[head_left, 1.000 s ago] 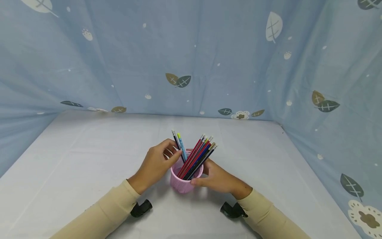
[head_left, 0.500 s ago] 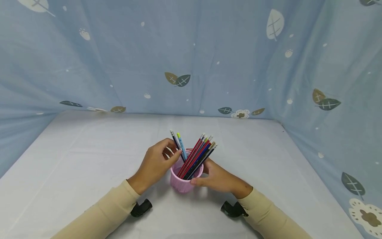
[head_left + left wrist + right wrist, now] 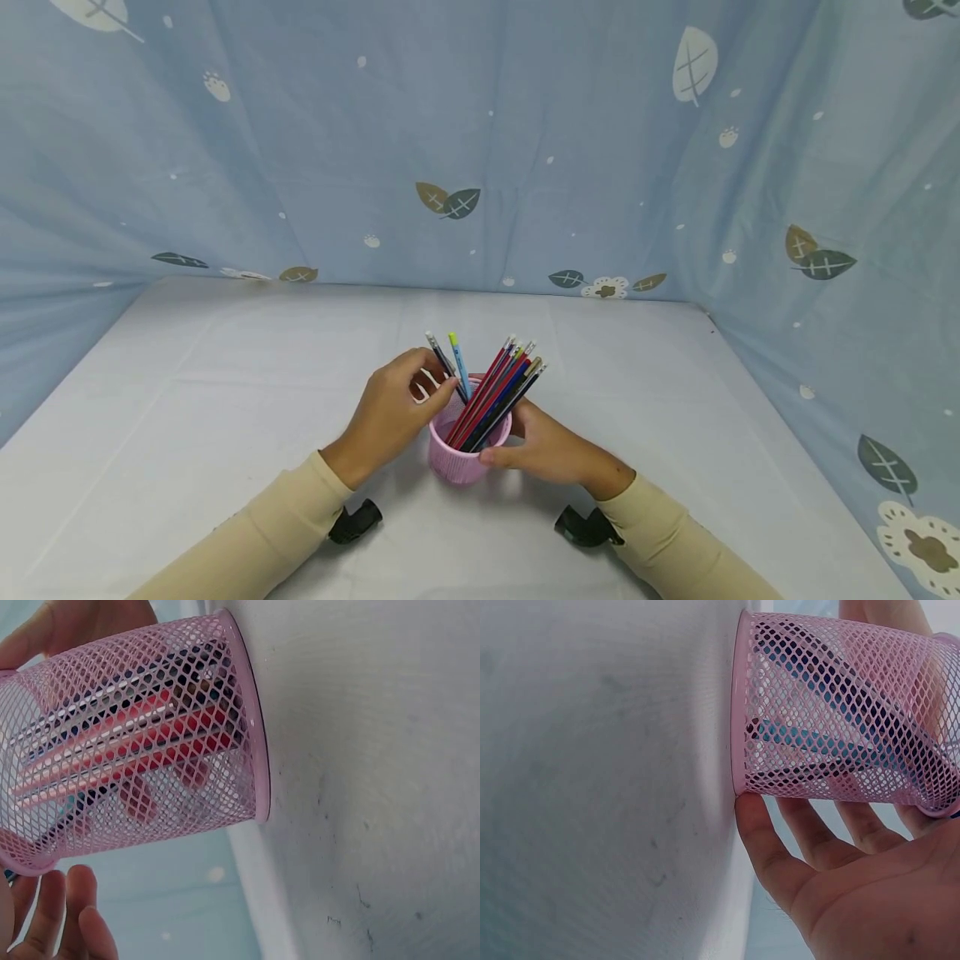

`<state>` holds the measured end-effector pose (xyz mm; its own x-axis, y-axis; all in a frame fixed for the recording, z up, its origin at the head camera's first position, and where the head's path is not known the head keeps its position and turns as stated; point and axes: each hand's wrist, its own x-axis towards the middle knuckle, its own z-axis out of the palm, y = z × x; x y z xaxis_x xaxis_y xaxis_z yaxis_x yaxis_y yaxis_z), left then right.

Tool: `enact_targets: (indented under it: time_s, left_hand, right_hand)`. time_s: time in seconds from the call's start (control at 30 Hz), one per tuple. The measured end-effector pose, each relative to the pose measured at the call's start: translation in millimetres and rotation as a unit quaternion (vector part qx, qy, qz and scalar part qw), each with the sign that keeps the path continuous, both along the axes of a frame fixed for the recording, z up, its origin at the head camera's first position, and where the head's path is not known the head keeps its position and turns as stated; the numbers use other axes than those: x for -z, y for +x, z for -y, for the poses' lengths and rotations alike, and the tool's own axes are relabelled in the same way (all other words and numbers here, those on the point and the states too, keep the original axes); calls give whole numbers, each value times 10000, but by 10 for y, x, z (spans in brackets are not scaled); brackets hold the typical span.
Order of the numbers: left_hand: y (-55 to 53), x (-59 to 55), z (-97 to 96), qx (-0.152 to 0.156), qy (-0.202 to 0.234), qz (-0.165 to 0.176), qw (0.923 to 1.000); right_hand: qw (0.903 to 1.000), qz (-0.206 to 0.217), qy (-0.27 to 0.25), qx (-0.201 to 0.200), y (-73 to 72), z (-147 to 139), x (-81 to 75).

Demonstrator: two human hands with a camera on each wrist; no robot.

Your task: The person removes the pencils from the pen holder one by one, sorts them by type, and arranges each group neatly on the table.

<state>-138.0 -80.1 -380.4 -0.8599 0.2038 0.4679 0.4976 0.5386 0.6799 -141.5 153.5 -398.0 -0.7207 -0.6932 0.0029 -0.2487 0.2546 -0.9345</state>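
Note:
A pink mesh pencil cup (image 3: pixel 453 468) stands upright on the white table, with several pencils inside. My right hand (image 3: pixel 555 443) holds it from the right, thumb at the front rim; the right wrist view has fingers spread along the mesh of the cup (image 3: pixel 840 712). At the left rim, my left hand (image 3: pixel 392 410) pinches a dark pencil (image 3: pixel 437 347) with a white end between thumb and fingers. Just right of that leans a light blue pencil (image 3: pixel 458 357) with a yellow tip. Red, blue and black pencils (image 3: pixel 491 398) lean to the right in a bunch.
White cloth covers the table (image 3: pixel 262 400). Blue curtain (image 3: pixel 525 125) with leaf prints hangs behind and at both sides. A black wrist mount (image 3: pixel 356 523) sits under the left forearm, another black mount (image 3: pixel 587 527) under the right.
The dark pencil's upper end has tipped slightly left and down. The light blue pencil has shifted slightly right, widening the gap between them. The cup and right hand stay put.

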Motion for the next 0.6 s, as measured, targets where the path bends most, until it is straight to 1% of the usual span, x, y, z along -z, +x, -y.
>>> enact_targets:
  time_s: [0.13,0.27,0.47,0.6]
  left_hand:
    - [-2,-17,9,11,-164,-300,9994]
    - [-7,-37,23,43,-171,-487,9987]
    - [-8,-101,41,57,77,-417,9991]
    - [0,-159,65,92,151,-359,9992]
  right_hand:
    - [10000,-66,-10,-26,-5,-4,6]
    - [10000,-80,-14,-52,-5,-6,12]
    - [10000,-33,-7,-36,-2,-8,2]
    - [10000,-21,-27,-18,2,-7,-1]
